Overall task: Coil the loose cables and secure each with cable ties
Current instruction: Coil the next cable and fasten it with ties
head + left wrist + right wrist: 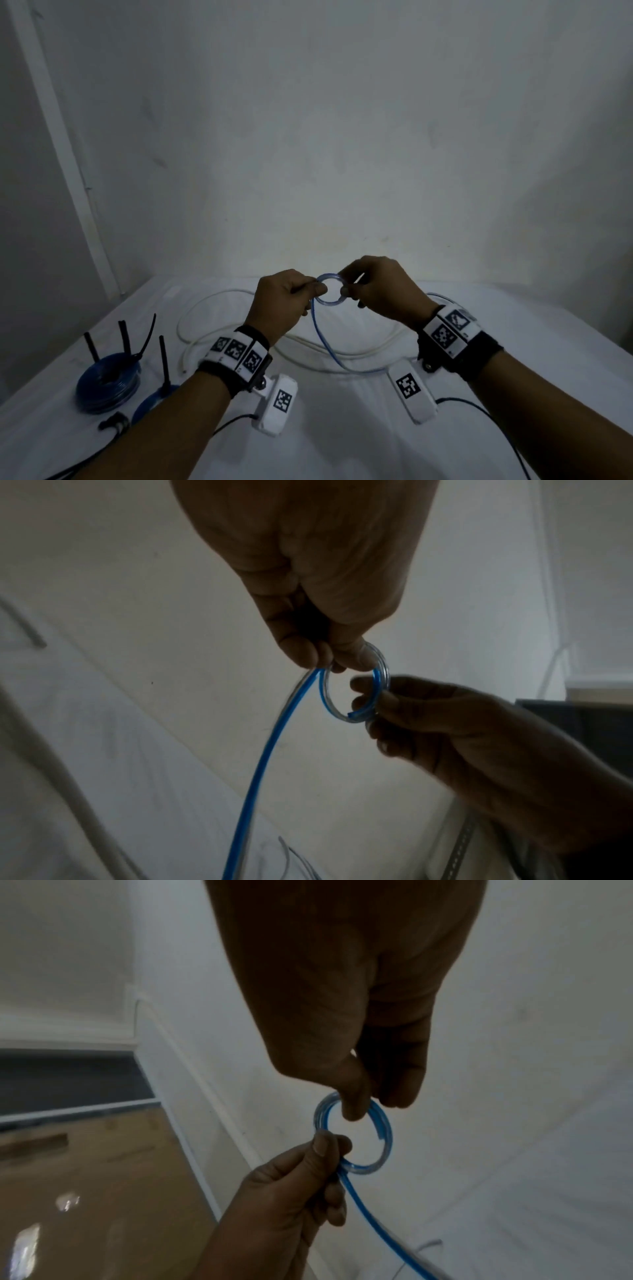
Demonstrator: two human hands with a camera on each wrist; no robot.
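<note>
Both hands, the left hand (pixel 286 301) and the right hand (pixel 376 291), pinch the blue cable (pixel 329 290) up above the table (pixel 342 428) (its tail hangs down), probably so the first small ring stays round.

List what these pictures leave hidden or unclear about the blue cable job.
- Head view: the second tied blue coil is mostly behind the left forearm.
- Head view: the translucent blue cable runs under the right wrist camera; its far end is unseen.
- Left wrist view: the right hand is in shadow, finger detail unclear.
</note>
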